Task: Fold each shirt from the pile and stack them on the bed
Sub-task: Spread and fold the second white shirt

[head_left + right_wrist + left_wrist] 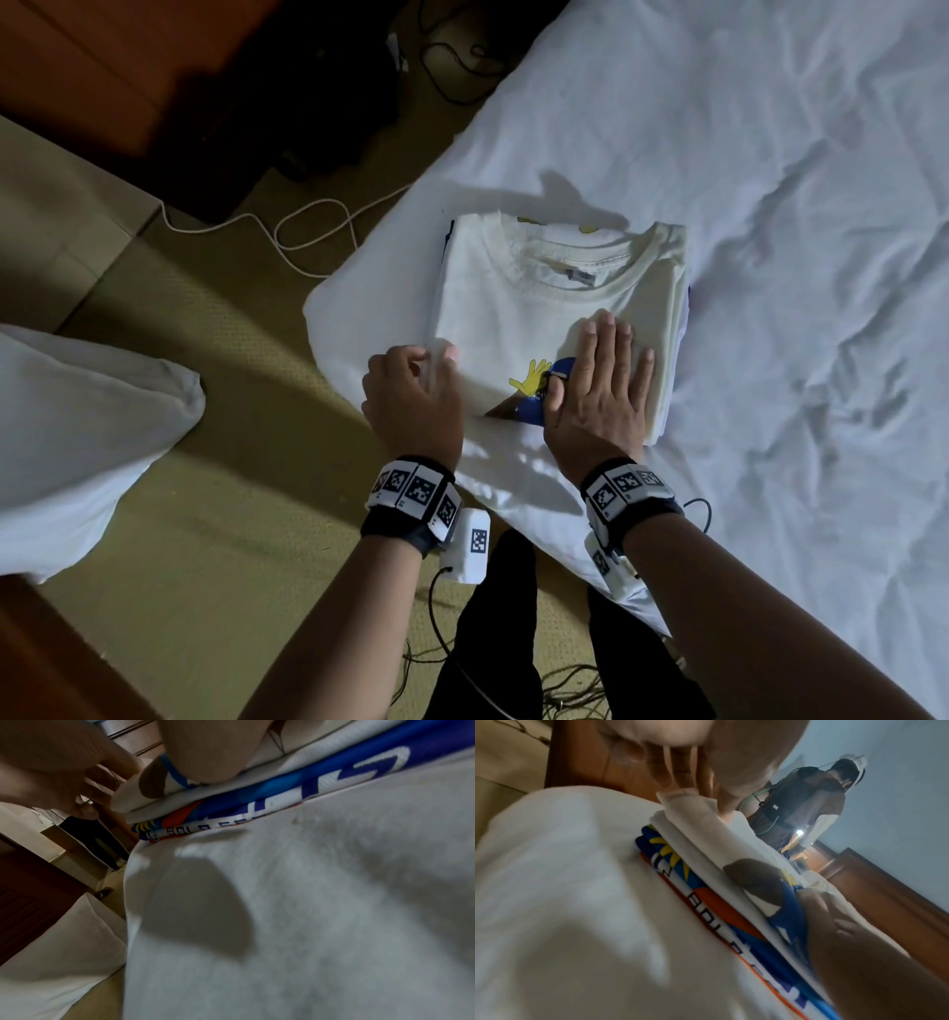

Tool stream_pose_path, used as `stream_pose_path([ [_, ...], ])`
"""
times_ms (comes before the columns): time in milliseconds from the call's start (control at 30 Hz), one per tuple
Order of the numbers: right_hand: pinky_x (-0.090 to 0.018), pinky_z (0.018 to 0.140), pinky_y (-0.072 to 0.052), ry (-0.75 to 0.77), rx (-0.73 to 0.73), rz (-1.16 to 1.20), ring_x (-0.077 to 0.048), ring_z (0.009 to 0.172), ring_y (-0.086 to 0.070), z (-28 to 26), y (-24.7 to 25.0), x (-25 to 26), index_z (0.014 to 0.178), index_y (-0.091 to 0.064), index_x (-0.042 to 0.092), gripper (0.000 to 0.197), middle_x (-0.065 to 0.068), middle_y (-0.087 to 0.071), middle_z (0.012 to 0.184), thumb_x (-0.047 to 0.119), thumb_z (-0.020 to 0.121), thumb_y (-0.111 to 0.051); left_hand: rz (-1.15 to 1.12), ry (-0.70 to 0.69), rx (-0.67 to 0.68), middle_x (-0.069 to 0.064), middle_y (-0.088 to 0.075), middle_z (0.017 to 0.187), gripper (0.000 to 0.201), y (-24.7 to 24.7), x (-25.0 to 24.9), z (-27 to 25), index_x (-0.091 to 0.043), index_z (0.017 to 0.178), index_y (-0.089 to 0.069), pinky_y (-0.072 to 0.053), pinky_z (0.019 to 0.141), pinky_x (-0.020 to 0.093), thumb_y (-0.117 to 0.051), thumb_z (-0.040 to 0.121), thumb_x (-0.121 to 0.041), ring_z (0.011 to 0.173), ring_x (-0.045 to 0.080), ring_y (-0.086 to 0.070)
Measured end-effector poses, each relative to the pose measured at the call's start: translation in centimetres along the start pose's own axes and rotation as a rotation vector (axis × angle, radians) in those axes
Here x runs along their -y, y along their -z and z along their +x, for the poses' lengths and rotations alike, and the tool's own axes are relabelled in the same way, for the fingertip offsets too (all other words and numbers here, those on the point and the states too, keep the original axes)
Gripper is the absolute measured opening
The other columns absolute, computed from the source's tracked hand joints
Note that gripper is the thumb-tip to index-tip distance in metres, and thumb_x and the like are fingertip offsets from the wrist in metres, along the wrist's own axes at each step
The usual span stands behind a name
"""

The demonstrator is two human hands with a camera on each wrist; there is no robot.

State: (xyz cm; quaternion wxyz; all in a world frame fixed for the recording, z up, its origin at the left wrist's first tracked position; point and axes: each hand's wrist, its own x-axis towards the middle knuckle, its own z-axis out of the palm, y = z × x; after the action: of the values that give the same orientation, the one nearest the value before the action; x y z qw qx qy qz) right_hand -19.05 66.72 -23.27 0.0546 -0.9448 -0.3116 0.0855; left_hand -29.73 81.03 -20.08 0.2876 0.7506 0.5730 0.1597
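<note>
Folded cream t-shirt (544, 313) sitting on top of the stack (706, 896) near the bed's (770, 154) left edge, close to the near-left corner, collar pointing toward the far side. Printed with a yellow hand and a blue shape along the near edge. Under it, seen from the wrist views, at least one more white folded layer and a blue, orange and white jersey (282, 787) with lettering, all lying flat on the white sheet.

Right hand (595, 390) laid flat on the cream shirt's near-right part, fingers straight and close together, palm down, partly covering the blue print. Not gripping anything, just pressing.

Left hand (411, 395) at the shirt's near-left corner, fingers curled, pinching the fabric edge there; clearer from the left wrist view, where the fingertips (680, 780) close on a lifted bit of cream cloth.

Marker bands with small white boxes strapped on both wrists. Off the bed to the left: yellowish floor, a white cable (287, 226) looping across it, and a white pillow (77, 437) at the left edge of view. Another person (805, 801) standing in the background of the left wrist view.
</note>
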Motion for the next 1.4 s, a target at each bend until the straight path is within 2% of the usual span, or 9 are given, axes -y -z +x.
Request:
stream_pose_path([
  [100, -0.049, 0.126, 0.007, 0.0, 0.002, -0.001, -0.033, 0.157, -0.003, 0.0, 0.0, 0.0, 0.161, -0.008, 0.003, 0.07, -0.017, -0.007, 0.169, 0.041, 0.104, -0.023, 0.096, -0.034, 0.061, 0.0, -0.062, 0.097, 0.031, -0.1, 0.1, 0.2, -0.02, 0.098, -0.066, -0.051, 0.082, 0.049, -0.062, 0.094, -0.05, 0.091, 0.025, -0.056],
  [233, -0.049, 0.126, 0.008, -0.001, 0.005, 0.005, -0.034, 0.157, -0.004, 0.0, 0.1, 0.0, 0.161, -0.01, 0.002, 0.07, -0.017, -0.007, 0.169, 0.041, 0.104, -0.022, 0.224, -0.137, 0.1, 0.008, -0.068, 0.093, 0.027, -0.3, -0.9, 1.2, -0.015, 0.094, -0.073, -0.042, 0.076, 0.042, -0.053, 0.097, -0.032, 0.089, 0.033, -0.056],
  [500, -0.05, 0.127, 0.004, -0.003, 0.009, 0.007, -0.032, 0.157, -0.002, 0.0, 0.3, 0.2, 0.162, -0.008, 0.005, 0.071, -0.015, -0.006, 0.17, 0.041, 0.103, -0.026, -0.033, 0.168, 0.044, -0.012, -0.056, 0.066, 0.018, 0.1, -0.5, 2.6, -0.017, 0.081, -0.058, -0.048, 0.091, 0.051, -0.056, 0.097, -0.025, 0.074, 0.029, -0.056],
  [667, -0.052, 0.127, 0.003, 0.003, 0.026, 0.006, -0.033, 0.157, -0.003, 0.1, 0.3, 0.4, 0.161, -0.01, 0.004, 0.07, -0.015, -0.007, 0.17, 0.041, 0.104, -0.024, 0.249, -0.024, 0.047, 0.013, -0.062, 0.081, 0.024, -1.7, 0.7, 2.7, -0.018, 0.096, -0.062, -0.021, 0.081, 0.035, -0.043, 0.102, -0.031, 0.074, 0.027, -0.045],
  [733, -0.052, 0.126, 0.002, 0.005, 0.036, 0.001, -0.033, 0.157, -0.003, 0.0, 0.4, 0.4, 0.161, -0.01, 0.004, 0.07, -0.016, -0.006, 0.17, 0.041, 0.104, -0.024, 0.378, -0.156, -0.019, 0.014, -0.065, 0.084, 0.023, -1.1, 1.0, 2.8, -0.017, 0.096, -0.066, -0.029, 0.082, 0.04, -0.048, 0.101, -0.031, 0.077, 0.03, -0.05],
  [867, -0.053, 0.126, 0.0, 0.014, 0.044, -0.008, -0.034, 0.157, -0.002, 0.0, 0.6, 0.3, 0.161, -0.012, 0.003, 0.07, -0.017, -0.006, 0.17, 0.041, 0.103, -0.024, 0.342, -0.358, -0.079, 0.016, -0.049, 0.149, 0.033, -0.9, -0.8, 2.1, -0.017, 0.127, -0.063, -0.038, 0.1, 0.051, -0.053, 0.096, -0.015, 0.13, 0.037, -0.047],
  [1000, -0.054, 0.126, 0.0, 0.019, 0.072, -0.016, -0.035, 0.157, -0.004, 0.1, 0.9, 0.2, 0.16, -0.015, 0.002, 0.071, -0.018, -0.008, 0.169, 0.042, 0.103, -0.025, 0.356, -0.8, 0.167, 0.023, -0.026, 0.164, 0.057, -4.0, -3.7, 0.0, -0.009, 0.154, -0.043, -0.022, 0.119, 0.06, -0.046, 0.099, -0.024, 0.154, 0.039, -0.021],
  [1167, -0.05, 0.127, -0.001, 0.059, 0.104, -0.028, -0.034, 0.157, -0.004, 0.4, 1.4, -2.1, 0.162, -0.018, 0.014, 0.075, -0.016, -0.008, 0.17, 0.055, 0.101, -0.03, 0.47, -0.787, 0.273, 0.021, -0.016, 0.167, 0.068, -5.4, -1.3, 1.9, -0.012, 0.161, -0.026, -0.015, 0.122, 0.061, -0.035, 0.102, -0.046, 0.157, 0.038, -0.011],
  [1400, -0.05, 0.126, 0.005, -0.084, 0.253, 0.043, -0.024, 0.156, 0.015, -0.1, 3.4, -3.4, 0.163, -0.002, 0.012, 0.074, -0.009, 0.012, 0.17, 0.058, 0.105, -0.011, 0.575, -0.617, 0.41, 0.02, -0.019, 0.167, 0.068, -3.2, -2.3, 3.1, -0.007, 0.16, -0.028, -0.012, 0.12, 0.066, -0.032, 0.101, -0.041, 0.156, 0.038, -0.016],
])
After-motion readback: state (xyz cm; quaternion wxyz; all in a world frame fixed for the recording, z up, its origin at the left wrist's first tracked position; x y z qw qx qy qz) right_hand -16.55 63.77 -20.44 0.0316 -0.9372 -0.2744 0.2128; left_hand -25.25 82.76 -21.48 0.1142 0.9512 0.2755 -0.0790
